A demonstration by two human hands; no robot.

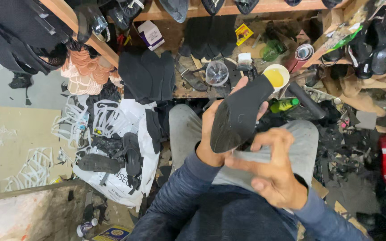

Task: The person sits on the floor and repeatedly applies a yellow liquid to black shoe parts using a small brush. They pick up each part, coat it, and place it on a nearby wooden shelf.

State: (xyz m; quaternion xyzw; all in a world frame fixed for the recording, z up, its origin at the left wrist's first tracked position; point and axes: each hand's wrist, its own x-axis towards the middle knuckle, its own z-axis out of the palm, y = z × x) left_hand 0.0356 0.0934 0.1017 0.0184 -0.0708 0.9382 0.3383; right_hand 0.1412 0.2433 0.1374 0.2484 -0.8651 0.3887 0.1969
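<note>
The left hand [211,134] holds a flat black rubber shoe sole [240,114] above the lap, fingers clamped around its lower end. Its long axis runs diagonally, the narrower end pointing up-right toward a white cup of yellow glue [275,76]. The right hand [273,172] hovers beside it, fingers loosely curled, empty. The sole's face looks dull and bare, so gluing seems not yet done.

The black sole [237,114] held in the left hand [211,134] looks like matt rubber, its face dusty and faintly rough. Just beyond the sole, a cup [277,76] of glossy yellow liquid sits on a worn wooden tabletop [188,91]. Below the sole, grey trousers [188,129] and blue sleeves [179,192] are soft cloth.
</note>
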